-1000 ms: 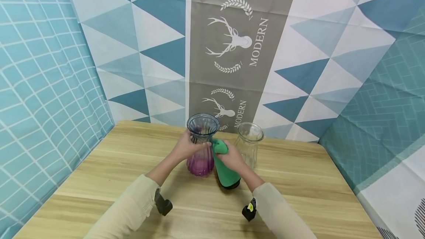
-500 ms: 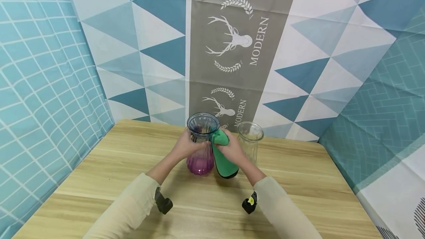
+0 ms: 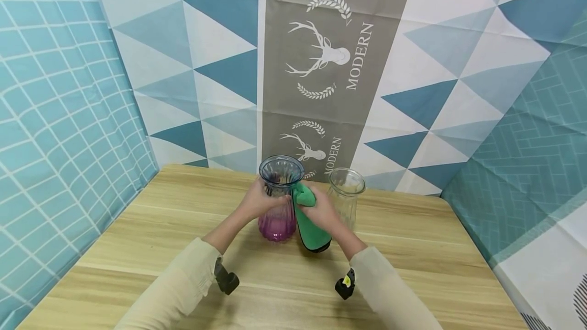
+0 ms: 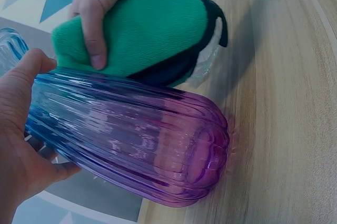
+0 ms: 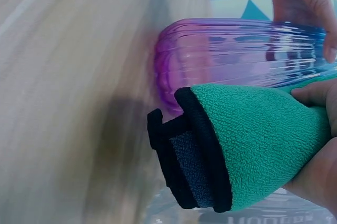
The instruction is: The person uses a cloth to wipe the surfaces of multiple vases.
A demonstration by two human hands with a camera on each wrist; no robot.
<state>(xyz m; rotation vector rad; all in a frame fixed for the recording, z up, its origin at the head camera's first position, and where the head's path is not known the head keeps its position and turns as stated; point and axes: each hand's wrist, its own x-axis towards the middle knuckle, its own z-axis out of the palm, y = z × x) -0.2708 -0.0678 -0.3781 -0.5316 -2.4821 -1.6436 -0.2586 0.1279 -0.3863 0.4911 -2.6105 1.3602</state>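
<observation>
A ribbed glass vase (image 3: 277,218), blue at the rim and purple at the base, stands upright on the wooden table. My left hand (image 3: 259,201) grips it round its upper part; the thumb shows on the near side in the left wrist view. A green cleaning cloth (image 4: 158,27) with dark edging is folded in my right hand (image 3: 322,211). Its fingers pinch the upper end, and the cloth lies against the vase's right side. In the right wrist view the cloth's dark-trimmed lower end (image 5: 195,166) hangs beside the purple base.
A clear glass vase (image 3: 347,187) stands just right of my right hand, partly hidden by it. The wooden table (image 3: 183,218) ends at a patterned backdrop (image 3: 220,90) behind the vases. Black wrist cameras (image 3: 225,277) sit below both cuffs.
My right hand has moved the cloth up along the vase's side, then slightly back down. The left hand keeps its grip and the vase stays in place.
</observation>
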